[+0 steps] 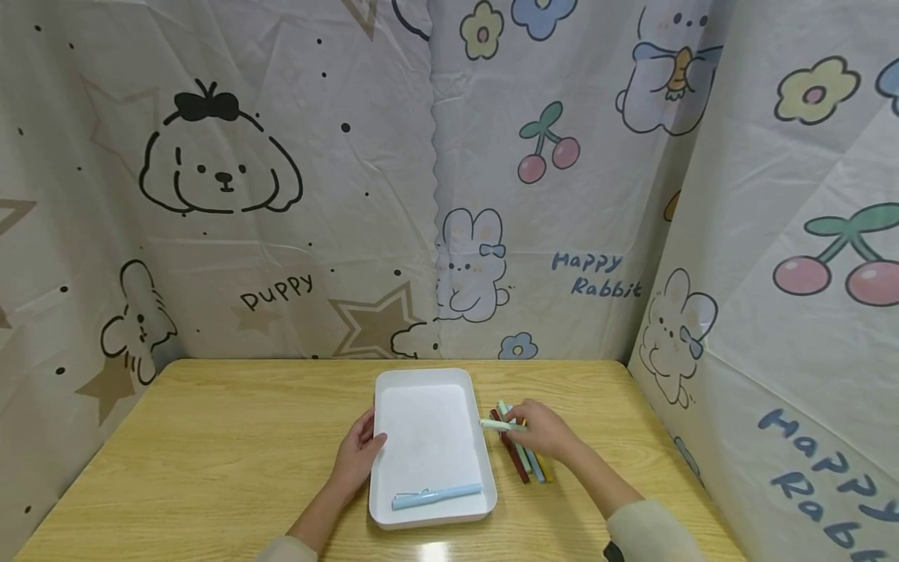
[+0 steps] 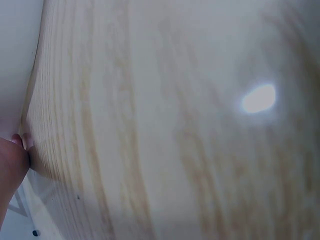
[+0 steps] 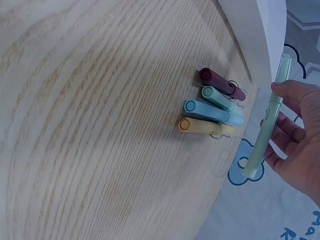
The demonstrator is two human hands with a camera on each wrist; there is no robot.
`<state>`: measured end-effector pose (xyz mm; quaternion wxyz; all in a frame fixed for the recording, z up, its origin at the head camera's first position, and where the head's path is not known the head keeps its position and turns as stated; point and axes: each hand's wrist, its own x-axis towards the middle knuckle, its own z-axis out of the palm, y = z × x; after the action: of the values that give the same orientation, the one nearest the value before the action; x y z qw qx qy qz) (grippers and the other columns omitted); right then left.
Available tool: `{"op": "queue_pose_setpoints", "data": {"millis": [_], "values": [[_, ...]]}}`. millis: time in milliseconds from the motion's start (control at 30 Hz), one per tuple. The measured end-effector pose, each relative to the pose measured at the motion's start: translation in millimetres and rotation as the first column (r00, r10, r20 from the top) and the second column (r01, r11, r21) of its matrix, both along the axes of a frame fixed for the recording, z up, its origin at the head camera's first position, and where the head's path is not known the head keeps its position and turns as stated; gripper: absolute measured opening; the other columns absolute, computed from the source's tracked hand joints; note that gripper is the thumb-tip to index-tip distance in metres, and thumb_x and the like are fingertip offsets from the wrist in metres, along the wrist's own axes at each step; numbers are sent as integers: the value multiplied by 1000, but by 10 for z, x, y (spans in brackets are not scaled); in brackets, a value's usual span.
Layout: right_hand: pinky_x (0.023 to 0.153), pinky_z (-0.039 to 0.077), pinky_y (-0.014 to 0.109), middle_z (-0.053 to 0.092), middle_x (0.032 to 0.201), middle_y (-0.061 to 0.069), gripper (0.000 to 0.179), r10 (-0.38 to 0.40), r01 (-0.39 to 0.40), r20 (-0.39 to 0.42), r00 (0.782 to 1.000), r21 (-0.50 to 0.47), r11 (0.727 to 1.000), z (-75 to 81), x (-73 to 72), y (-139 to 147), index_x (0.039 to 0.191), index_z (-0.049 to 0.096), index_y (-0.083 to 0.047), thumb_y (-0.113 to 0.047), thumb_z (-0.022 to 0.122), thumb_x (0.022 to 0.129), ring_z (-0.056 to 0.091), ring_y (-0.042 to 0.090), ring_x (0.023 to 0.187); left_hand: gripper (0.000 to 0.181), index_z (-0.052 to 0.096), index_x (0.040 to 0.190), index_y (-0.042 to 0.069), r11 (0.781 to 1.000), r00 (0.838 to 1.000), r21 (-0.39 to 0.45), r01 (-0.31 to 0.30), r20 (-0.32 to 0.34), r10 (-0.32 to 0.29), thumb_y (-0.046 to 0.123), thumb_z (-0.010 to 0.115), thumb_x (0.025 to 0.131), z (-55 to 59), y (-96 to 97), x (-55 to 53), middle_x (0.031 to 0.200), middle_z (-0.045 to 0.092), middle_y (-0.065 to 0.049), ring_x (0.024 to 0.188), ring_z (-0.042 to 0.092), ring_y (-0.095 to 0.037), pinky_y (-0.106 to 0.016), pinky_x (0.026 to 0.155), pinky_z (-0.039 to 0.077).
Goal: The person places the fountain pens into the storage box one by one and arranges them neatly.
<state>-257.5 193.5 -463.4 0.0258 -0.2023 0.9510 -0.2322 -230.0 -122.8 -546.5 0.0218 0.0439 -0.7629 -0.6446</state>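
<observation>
My right hand pinches a light green pen between thumb and fingers, above the table and just right of the white tray. Under that hand lies a small group of capped pens: a dark red pen, a mint green pen, a light blue pen and a yellow pen. Inside the tray, near its front wall, another light blue pen lies crosswise. My left hand holds the tray's left side, thumb at the rim and fingers along the outer wall.
The wood-grain table extends on both sides of the tray. Printed fabric with cartoon animals, flowers and cherries hangs behind the table and along its sides.
</observation>
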Motion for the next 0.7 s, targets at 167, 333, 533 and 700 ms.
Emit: {"op": "queue_pose_setpoints", "data": {"millis": [167,333,533,700], "values": [[55,39,22,56,78,0,14,30,-30,-23,999,1,1000,1,11,-56,92,72,-8,-11,69,79,47,11,68,56,29,145,3,1000,1000,-1,5,-1,-5,10,51,94,14,1,6,147,34,-23,133,39,-38,-49,107,39],[57,40,21,56,80,-1,18,34,-34,-20,999,10,999,14,38,-110,95,71,-9,-12,67,78,47,10,69,56,29,145,3,1000,1000,4,1,2,-1,9,52,94,9,2,1,147,34,-23,132,39,-38,-49,107,39],[57,39,22,55,80,-1,18,47,-47,-7,999,8,999,33,71,-168,97,71,-8,-11,65,80,45,10,69,56,30,145,3,1000,1000,3,-3,-4,3,9,52,94,-5,-2,-6,147,35,-23,132,40,-38,-49,107,39],[58,39,21,55,80,-3,16,75,-74,-19,997,10,997,32,73,-199,95,71,-10,-11,65,80,44,9,69,56,30,145,2,1000,1000,11,-2,-4,2,9,52,93,-11,-2,-8,147,35,-23,132,40,-38,-49,107,39]]}}
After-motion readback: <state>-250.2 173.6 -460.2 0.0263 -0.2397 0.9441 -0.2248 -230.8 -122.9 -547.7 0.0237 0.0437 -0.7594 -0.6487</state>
